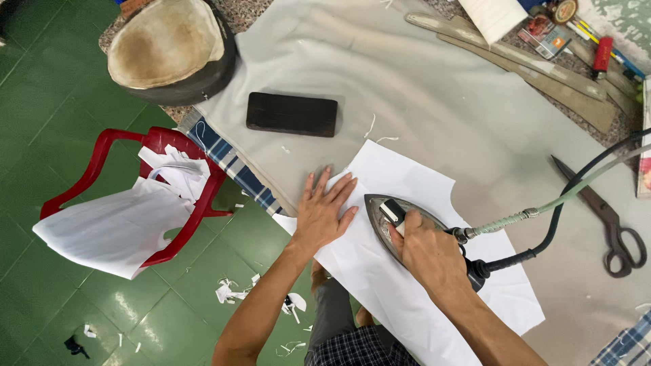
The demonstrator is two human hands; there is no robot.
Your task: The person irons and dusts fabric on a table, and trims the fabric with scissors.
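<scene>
Right hand (427,254) clamped around the handle of an iron (400,224), fingers curled tight on it, thumb side toward the iron's nose. The iron sits flat on a white fabric piece (407,183), nose pointing to about 10 o'clock, at centre of view. Two cords, a pale braided hose (542,207) and a black cable (542,247), run off from the iron's back toward 3 o'clock.

Left hand (322,213) lies flat on the same white fabric piece, palm down, fingers spread apart, just beside the iron at its 9 o'clock, not touching it. It holds nothing, only presses the cloth.

The white fabric piece lies on a grey cloth-covered table (434,88), its lower edge hanging over the table edge toward 6 o'clock.

Around:
- dark rectangular block (291,114) on the grey cloth at 11 o'clock from the left hand, well apart
- big scissors (603,220) at 3 o'clock, near the cords
- long wooden rulers (529,68) at 1 o'clock
- red plastic chair (102,159) at 9 o'clock on the green tiled floor (41,95), with white cloth pieces (115,227) piled on it
- round padded cushion (169,44) at 11 o'clock
- white scraps (230,291) on the floor at 7 o'clock
</scene>
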